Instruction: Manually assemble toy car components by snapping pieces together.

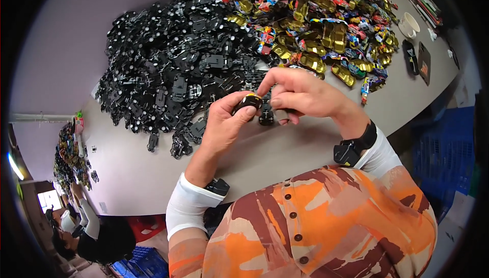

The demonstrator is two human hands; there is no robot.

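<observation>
My left hand pinches a small dark toy car with a yellow edge between thumb and fingers. Close beside it is my right hand, its index finger bent toward the car and the other fingers curled in. Something greyish shows under those curled fingers, too covered to name. Just beyond both hands lies a big heap of black toy car chassis with wheels. To its right, a heap of shiny gold and multicoloured toy car bodies adjoins it.
Toward the far right of the table stand a white cup, a dark case and a phone-like flat object. Blue crates are on the right. At lower left another person reaches toward a smaller heap.
</observation>
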